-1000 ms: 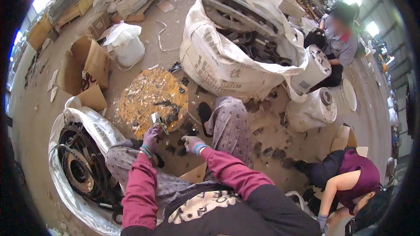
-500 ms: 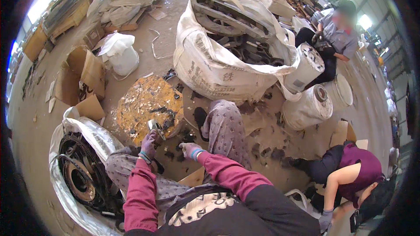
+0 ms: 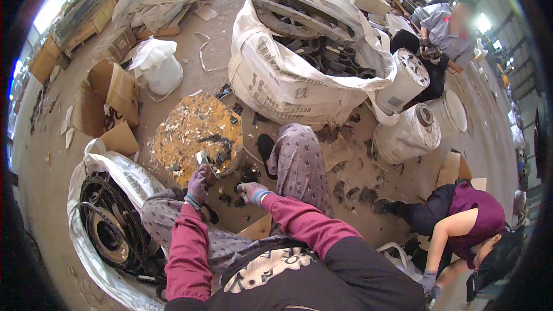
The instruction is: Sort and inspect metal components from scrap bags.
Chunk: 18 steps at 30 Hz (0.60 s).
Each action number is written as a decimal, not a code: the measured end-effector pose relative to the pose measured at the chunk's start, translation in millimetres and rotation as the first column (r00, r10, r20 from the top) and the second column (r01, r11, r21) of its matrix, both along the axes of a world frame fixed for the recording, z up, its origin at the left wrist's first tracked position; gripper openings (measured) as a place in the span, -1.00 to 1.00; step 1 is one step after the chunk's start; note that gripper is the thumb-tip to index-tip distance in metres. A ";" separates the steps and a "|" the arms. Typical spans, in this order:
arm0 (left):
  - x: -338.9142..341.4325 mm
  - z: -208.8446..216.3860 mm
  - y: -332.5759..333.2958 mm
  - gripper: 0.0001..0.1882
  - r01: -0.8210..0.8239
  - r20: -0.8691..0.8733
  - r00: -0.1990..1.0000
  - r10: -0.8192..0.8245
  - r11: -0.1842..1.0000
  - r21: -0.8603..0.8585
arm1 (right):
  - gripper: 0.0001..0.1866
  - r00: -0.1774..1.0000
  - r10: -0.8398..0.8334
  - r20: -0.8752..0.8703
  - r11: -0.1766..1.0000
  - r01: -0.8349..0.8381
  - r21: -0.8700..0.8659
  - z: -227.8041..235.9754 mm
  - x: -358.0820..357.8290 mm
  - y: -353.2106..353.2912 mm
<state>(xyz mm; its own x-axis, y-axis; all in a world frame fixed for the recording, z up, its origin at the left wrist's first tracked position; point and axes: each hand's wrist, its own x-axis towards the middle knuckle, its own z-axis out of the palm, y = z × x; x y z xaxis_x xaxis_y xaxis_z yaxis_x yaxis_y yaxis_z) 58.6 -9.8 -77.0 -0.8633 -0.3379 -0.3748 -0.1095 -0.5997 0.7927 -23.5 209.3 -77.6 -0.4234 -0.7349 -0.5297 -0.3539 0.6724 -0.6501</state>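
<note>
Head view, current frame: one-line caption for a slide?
Gloved left hand holds a silvery object at the near edge of a debris-strewn yellow block; gloved right hand is apart.

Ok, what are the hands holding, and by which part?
The left hand grips a small metallic part by its near end; whether the right hand holds anything cannot be told.
</note>
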 end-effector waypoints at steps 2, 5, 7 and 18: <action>-3.6 1.8 0.8 -0.73 -0.033 0.038 0.999 0.032 0.999 0.025 | -0.58 0.997 -0.037 0.069 0.999 0.036 0.011 -1.4 -1.4 1.0; 1.8 -2.4 -3.9 -0.75 0.006 0.022 1.000 -0.006 1.000 0.025 | -0.58 0.999 -0.031 0.026 1.000 0.031 0.003 18.6 2.6 0.6; -1.4 4.8 3.5 -0.78 -0.082 0.014 0.997 0.082 0.996 0.035 | -0.60 1.000 -0.021 0.004 1.000 0.021 0.013 17.1 1.1 1.9; -5.6 4.6 2.2 -0.66 -0.042 -0.002 0.999 0.042 0.996 0.075 | -0.58 0.997 -0.003 -0.081 1.000 0.003 0.006 -5.9 -3.4 4.3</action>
